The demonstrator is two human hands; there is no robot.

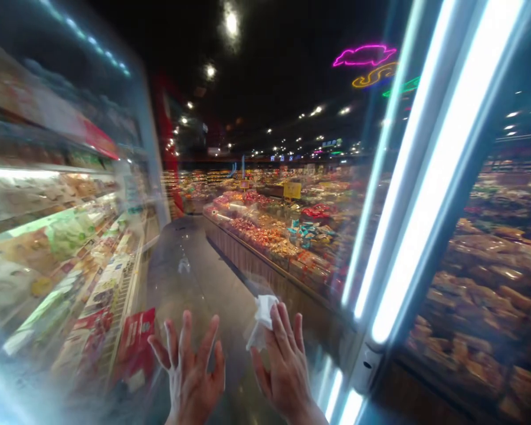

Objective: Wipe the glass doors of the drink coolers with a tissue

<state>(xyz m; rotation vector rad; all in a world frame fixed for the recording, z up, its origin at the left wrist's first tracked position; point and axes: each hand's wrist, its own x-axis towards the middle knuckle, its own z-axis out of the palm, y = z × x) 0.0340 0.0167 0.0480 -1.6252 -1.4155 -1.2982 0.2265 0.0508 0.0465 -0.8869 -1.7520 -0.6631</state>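
While both hands are raised at the bottom of the view, they do different things: the left hand [189,372] is spread flat with its fingers fanned apart and grasping nothing, its palm turned away from the camera, apparently against a glass door [230,260] that reflects and blurs much of the scene. Just to its right, the right hand [285,366] presses a crumpled white cloth [261,321] against the same glass, the cloth pinned under the extended fingertips and sticking out above and to the left of them; the fingers are stretched out rather than curled around it. Near the right hand, a bright white light strip [425,177] runs up along the door frame [367,366] from lower centre to the upper right corner. Beyond it on the right, blurred piles of brown packaged goods [482,295] show. On the left, lit shelves [66,248] hold packets with red and green labels, smeared by motion. Farther off, a dark shiny aisle floor [190,265] leads back between the shelves and a long display counter [269,236] heaped with colourful goods, a yellow sign [292,189] standing on it. Farthest away, small ceiling lights dot the dark ceiling [269,71], and pink, orange and green neon shapes [365,56] glow at the upper right.
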